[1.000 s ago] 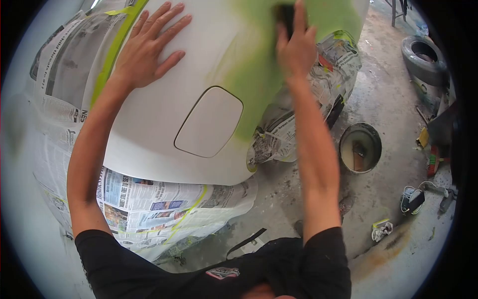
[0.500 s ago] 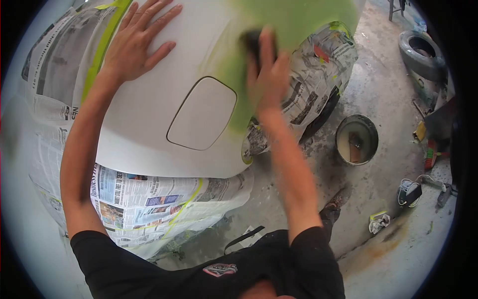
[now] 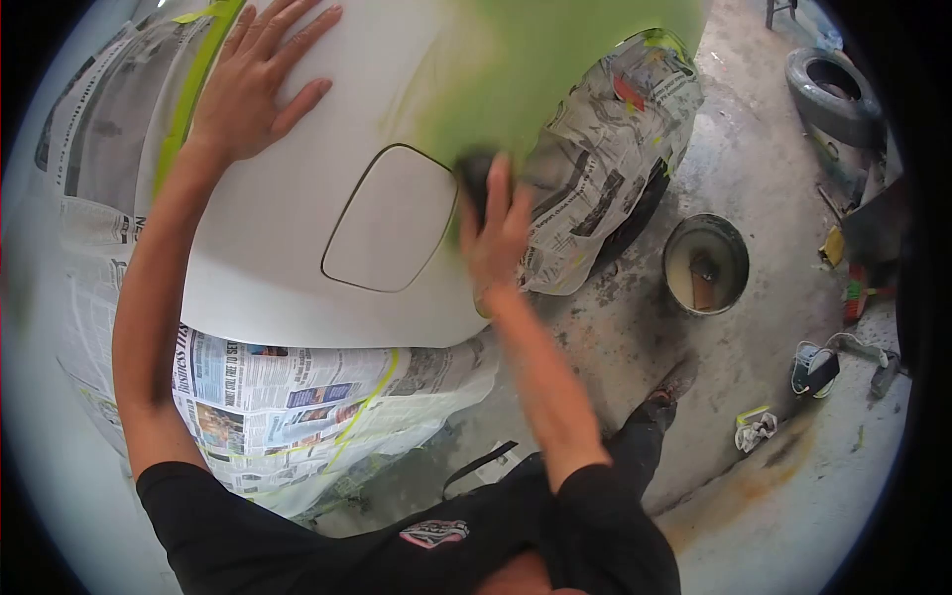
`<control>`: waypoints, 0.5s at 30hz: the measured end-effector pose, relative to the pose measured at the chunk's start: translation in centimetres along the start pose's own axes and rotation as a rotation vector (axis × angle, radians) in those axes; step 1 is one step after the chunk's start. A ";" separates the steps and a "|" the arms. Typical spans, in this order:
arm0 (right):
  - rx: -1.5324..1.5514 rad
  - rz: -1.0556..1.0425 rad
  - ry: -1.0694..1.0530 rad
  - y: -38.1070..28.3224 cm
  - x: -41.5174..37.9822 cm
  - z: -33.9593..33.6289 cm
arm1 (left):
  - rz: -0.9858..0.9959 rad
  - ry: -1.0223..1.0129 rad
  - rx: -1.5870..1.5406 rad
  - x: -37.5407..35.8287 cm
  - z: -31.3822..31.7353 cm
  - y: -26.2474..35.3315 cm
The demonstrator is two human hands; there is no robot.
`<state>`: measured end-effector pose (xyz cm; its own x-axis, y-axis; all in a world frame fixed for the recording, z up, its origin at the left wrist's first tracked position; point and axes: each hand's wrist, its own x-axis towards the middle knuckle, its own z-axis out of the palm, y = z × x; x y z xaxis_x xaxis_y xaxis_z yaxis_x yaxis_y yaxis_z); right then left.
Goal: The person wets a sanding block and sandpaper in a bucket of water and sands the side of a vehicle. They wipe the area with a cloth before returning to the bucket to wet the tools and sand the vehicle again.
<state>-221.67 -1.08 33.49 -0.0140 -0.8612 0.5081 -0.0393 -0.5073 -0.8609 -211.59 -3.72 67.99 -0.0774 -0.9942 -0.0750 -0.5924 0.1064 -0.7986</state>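
A car body panel [image 3: 258, 253], white with a green patch [image 3: 555, 69], fills the upper middle. My left hand [image 3: 253, 89] lies flat on its white part with the fingers spread. In my right hand [image 3: 498, 233] is a black sanding block [image 3: 476, 178], pressed to the panel between the fuel filler flap [image 3: 392, 218] and the papered wheel; motion blurs both. The closed flap has a dark seam around it. Newspaper [image 3: 595, 169] covers the wheel, held with green tape.
A bucket [image 3: 684, 307] of cloudy water with a brownish object in it stands on the concrete floor. Behind are a tyre [image 3: 833, 94] and a black device with a white cable [image 3: 821, 375]. More newspaper [image 3: 278, 397] masks the bumper; green masking tape [image 3: 188, 109] runs along the left.
My right hand has moved the sanding block down and left, from the green patch to beside the fuel flap. My left hand stays flat on the panel. The view has shifted slightly.
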 end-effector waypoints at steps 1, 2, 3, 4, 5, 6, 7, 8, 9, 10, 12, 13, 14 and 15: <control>0.012 -0.027 0.025 0.2 -5.4 0.7 | 0.001 -0.011 -0.004 0.0 0.0 0.1; 0.029 0.044 0.028 -0.5 -5.9 0.8 | 0.003 -0.005 -0.009 0.0 0.1 0.1; 0.047 0.114 0.027 -1.0 -6.3 0.8 | 0.004 -0.001 -0.016 0.0 0.4 0.0; 0.065 0.186 0.027 -1.8 -5.7 0.4 | 0.005 0.002 -0.021 -0.1 0.6 0.0; 0.093 0.192 0.068 -0.7 -3.2 0.9 | 0.005 0.003 -0.009 -0.1 0.6 0.0; 0.122 0.198 0.105 0.1 2.5 0.5 | 0.003 0.003 0.002 0.0 0.4 0.1; 0.105 0.225 0.085 0.5 8.1 -0.4 | 0.001 -0.001 0.010 0.0 0.5 0.1; 0.088 0.253 0.064 0.7 11.3 -0.9 | -0.006 0.004 0.021 0.1 0.7 0.3; 0.085 0.248 0.068 0.7 10.8 -0.8 | -0.015 0.009 0.034 0.2 0.8 0.4; 0.083 0.239 0.072 0.4 10.2 -0.7 | -0.027 0.015 0.049 0.0 0.9 0.4; 0.087 0.185 0.076 -0.4 5.9 -0.3 | 0.016 0.033 0.032 -0.2 1.0 0.0; 0.094 0.142 0.070 -0.9 -0.5 0.6 | 0.037 0.045 0.027 -0.2 0.8 -0.2; 0.030 0.135 0.028 -1.6 -6.5 1.0 | 0.033 0.038 0.041 -0.2 0.7 -0.2; 0.033 0.193 -0.067 -2.6 -12.3 1.0 | 0.029 0.033 0.055 -0.1 0.6 0.0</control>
<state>-220.38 10.76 29.49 0.0482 -0.9422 0.3314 -0.0096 -0.3322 -0.9431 -211.11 -3.59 67.67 -0.1207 -0.9895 -0.0797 -0.5444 0.1331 -0.8282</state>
